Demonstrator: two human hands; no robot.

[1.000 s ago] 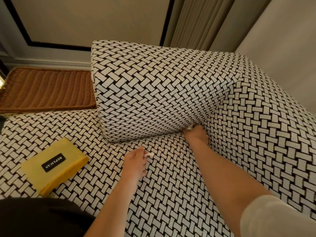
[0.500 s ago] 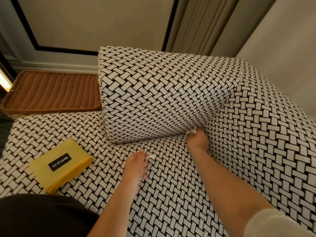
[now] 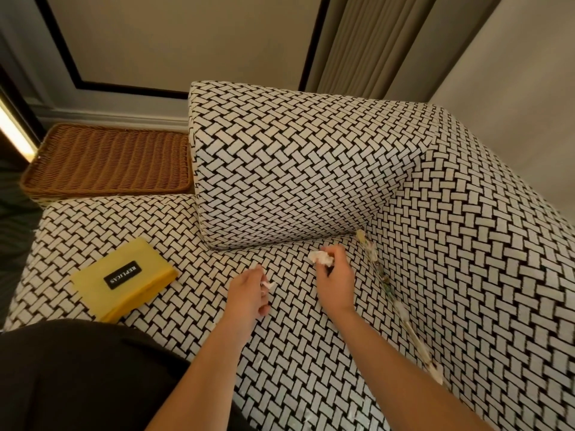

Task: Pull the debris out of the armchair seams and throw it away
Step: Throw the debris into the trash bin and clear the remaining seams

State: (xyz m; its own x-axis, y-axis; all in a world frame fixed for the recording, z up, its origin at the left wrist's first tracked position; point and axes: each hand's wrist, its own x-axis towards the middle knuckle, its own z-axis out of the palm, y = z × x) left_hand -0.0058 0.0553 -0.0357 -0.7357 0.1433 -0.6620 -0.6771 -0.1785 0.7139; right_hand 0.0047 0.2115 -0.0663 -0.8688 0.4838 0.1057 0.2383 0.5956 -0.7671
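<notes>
Your right hand (image 3: 337, 281) pinches a crumpled wad (image 3: 320, 258) and your left hand (image 3: 249, 293) pinches a small scrap (image 3: 269, 285), both just above the seat (image 3: 193, 231) — they are light, soft and easily dropped, so close the fingers fully around them — while more litter (image 3: 404, 315) lies wedged between seat and armrest (image 3: 482, 275).

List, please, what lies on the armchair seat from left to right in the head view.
yellow pouch → left hand, pinching a small white scrap → right hand, gripping a crumpled white wad → strip of debris
</notes>
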